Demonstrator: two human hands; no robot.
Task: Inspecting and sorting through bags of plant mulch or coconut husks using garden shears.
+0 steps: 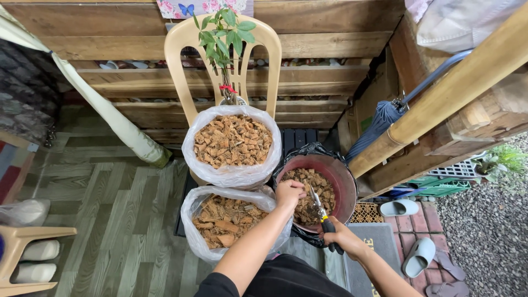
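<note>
Left hand (290, 192) grip pinching a bark chip over red basin (346, 187), right hand (340, 235) grip closed around shears (322, 215)

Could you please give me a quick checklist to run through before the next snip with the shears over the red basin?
1. Right hand grips the shears by the dark handles: ok.
2. Blades pointing down into the red basin, away from the body: ok.
3. Left hand at the basin holding a husk piece: ok; whether its fingers are clear of the blades: cannot tell.
4. Basin sitting steady on its black bag: cannot tell.
5. The upper bag of husk chips and the lower bag upright and open beside the basin: ok.
</note>
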